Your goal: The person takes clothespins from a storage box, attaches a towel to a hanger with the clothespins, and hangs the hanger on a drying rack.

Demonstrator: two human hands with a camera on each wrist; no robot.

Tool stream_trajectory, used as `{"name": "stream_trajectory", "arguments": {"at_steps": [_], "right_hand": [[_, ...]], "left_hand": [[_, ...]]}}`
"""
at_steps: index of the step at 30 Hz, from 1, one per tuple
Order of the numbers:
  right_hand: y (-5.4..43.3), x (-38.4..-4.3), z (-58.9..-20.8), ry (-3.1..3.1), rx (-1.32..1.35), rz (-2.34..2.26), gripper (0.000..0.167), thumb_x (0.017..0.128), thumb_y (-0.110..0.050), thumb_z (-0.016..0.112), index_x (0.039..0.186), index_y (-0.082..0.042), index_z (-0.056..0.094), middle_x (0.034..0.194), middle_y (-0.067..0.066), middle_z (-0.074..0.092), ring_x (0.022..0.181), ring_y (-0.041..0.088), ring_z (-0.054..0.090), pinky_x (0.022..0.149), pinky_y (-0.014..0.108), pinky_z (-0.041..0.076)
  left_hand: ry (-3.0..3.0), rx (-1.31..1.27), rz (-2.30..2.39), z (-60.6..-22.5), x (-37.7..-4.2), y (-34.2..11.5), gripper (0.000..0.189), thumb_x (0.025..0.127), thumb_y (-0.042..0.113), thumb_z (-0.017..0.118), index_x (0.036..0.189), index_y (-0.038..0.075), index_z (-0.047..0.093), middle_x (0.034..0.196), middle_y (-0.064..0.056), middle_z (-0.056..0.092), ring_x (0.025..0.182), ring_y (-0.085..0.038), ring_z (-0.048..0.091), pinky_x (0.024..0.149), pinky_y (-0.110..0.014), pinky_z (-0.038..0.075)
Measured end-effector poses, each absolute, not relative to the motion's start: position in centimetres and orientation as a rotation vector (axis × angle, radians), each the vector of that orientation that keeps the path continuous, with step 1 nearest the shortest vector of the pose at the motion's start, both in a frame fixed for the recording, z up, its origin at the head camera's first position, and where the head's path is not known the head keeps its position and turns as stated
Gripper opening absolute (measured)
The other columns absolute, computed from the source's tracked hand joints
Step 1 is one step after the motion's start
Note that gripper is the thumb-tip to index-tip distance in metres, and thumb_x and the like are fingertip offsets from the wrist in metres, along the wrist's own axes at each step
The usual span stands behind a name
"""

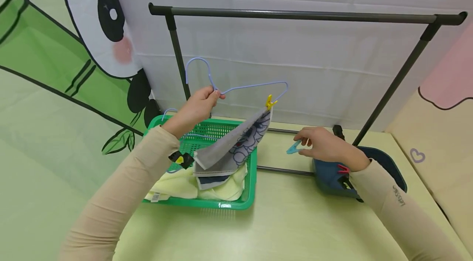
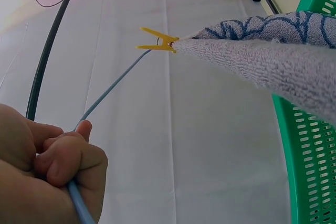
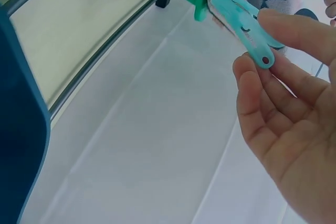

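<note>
My left hand point(image 1: 201, 107) grips a light blue clothes hanger point(image 1: 255, 85) below its hook and holds it tilted above the basket. A yellow clothespin point(image 1: 270, 102) pinches one corner of a grey towel point(image 1: 236, 142) with a dark blue line pattern to the hanger's right end. The towel hangs from there, its lower part over the basket. To the right, my right hand point(image 1: 325, 146) pinches a light blue clothespin point(image 3: 244, 27) between thumb and fingers, apart from the towel. In the left wrist view, fingers are curled round the hanger's wire.
A green basket point(image 1: 252, 183) holds pale yellow cloth point(image 1: 177, 185) and another hanger. Behind it stands a dark clothes rack point(image 1: 295, 14). A dark blue bin point(image 1: 391, 166) with a red clothespin point(image 1: 343, 168) on its rim sits at the right, beneath my right arm.
</note>
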State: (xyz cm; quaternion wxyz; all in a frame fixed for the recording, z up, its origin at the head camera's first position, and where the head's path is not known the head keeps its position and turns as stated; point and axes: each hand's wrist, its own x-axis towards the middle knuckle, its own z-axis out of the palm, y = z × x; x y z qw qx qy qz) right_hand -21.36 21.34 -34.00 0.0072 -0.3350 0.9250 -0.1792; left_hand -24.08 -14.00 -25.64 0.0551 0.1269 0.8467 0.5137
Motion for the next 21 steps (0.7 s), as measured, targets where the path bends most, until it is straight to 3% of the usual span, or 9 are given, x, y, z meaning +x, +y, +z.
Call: {"name": "stream_trajectory", "arguments": {"at_steps": [21], "right_hand": [[18.3, -21.1, -34.1, 2.919, -1.299, -0.617, 0.034, 0.08, -0.01, 0.077, 0.111, -0.003, 0.065, 0.094, 0.004, 0.06, 0.081, 0.018, 0.06, 0.068, 0.031, 0.051]], "left_hand": [[2.577, 0.407, 1.516, -26.1, -24.4, -14.0, 0.036, 0.104, 0.032, 0.033, 0.121, 0.009, 0.055, 0.069, -0.003, 0.034, 0.05, -0.014, 0.023, 0.05, -0.027, 0.025]]}}
